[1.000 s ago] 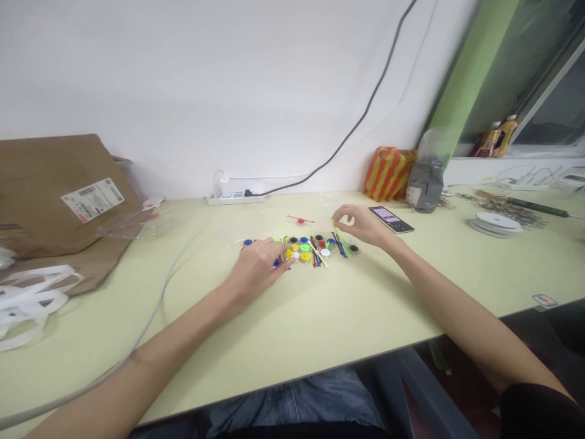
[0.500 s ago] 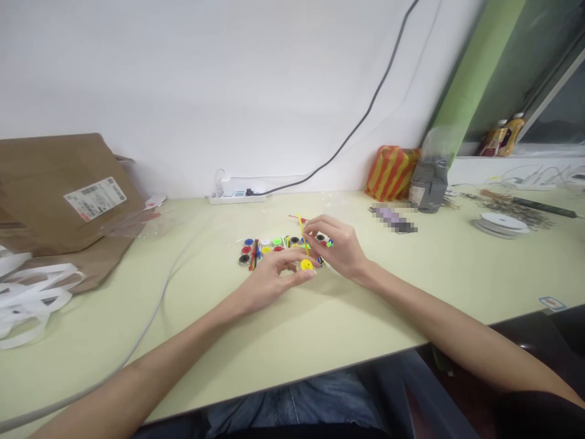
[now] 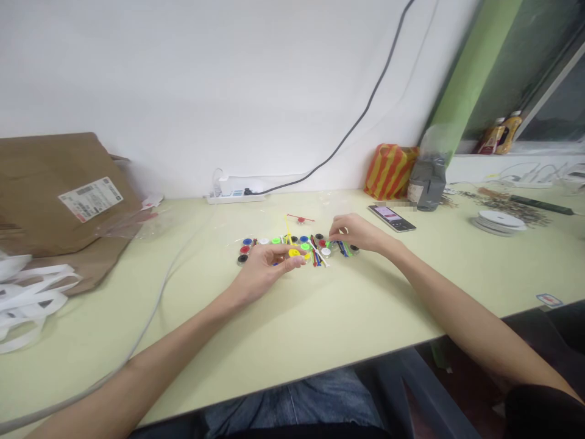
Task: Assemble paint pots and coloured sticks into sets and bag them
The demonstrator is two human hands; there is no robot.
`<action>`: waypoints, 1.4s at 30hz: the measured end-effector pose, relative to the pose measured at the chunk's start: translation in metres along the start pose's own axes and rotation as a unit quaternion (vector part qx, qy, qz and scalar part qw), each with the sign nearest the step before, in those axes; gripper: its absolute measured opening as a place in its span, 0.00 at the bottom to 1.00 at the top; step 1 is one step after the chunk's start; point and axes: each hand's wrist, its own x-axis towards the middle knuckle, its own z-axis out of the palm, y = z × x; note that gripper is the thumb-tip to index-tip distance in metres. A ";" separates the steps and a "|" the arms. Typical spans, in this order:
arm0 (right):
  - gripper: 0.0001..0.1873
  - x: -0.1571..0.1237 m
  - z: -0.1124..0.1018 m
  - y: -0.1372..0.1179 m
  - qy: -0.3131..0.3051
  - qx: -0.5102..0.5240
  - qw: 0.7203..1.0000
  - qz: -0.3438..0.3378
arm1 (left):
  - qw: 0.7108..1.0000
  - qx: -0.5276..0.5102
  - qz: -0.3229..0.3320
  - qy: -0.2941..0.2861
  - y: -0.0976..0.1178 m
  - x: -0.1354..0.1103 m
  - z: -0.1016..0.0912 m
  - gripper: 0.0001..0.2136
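Observation:
Between the thumb and fingers of my left hand (image 3: pixel 267 265) is a yellow disc (image 3: pixel 294 253). A thin yellow stick (image 3: pixel 287 229) rises from behind the disc; whether the two are joined I cannot tell. My right hand (image 3: pixel 359 233) reaches down at the right part of the small pieces, fingertips pinched beside a small green piece (image 3: pixel 329 244). What lies between those fingertips is too small to make out. Around both hands are several coloured discs, among them a white disc (image 3: pixel 326 252) and a red disc (image 3: pixel 245 250), with thin coloured sticks among them.
Behind the pieces lies a red disc with a red stick (image 3: pixel 300 219). A power strip (image 3: pixel 235 195) stands by the wall. Rightward are a phone (image 3: pixel 392 217), a striped bag (image 3: pixel 392 172) and white spools (image 3: pixel 498 222). Brown paper packaging (image 3: pixel 55 195) and a grey cable (image 3: pixel 159 299) are leftward.
My right hand has left the yellow stick and moved right to the other pieces. My left hand, still holding the yellow disc, has shifted slightly left and away from me.

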 end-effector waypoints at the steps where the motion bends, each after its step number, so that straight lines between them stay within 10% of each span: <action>1: 0.10 0.000 0.000 0.002 -0.003 0.005 1.000 0.004 | 1.000 0.005 0.000 0.000 -0.002 0.000 0.000 0.17; 20: 0.13 -0.005 -0.017 0.006 -0.166 0.032 0.979 0.111 | 0.998 0.062 -0.007 -0.009 -0.005 0.001 -0.001 0.16; 28: 0.11 -0.008 -0.016 0.008 -0.124 0.049 0.988 0.082 | 0.998 0.061 0.011 -0.011 -0.008 0.002 -0.001 0.15; 33: 0.16 -0.004 -0.006 -0.026 0.027 0.110 0.993 0.030 | 0.996 0.084 0.025 0.000 -0.008 0.002 -0.001 0.15; 42: 0.22 0.032 0.042 -0.096 0.041 0.410 0.910 0.052 | 0.995 0.090 0.052 -0.005 -0.001 0.000 -0.007 0.14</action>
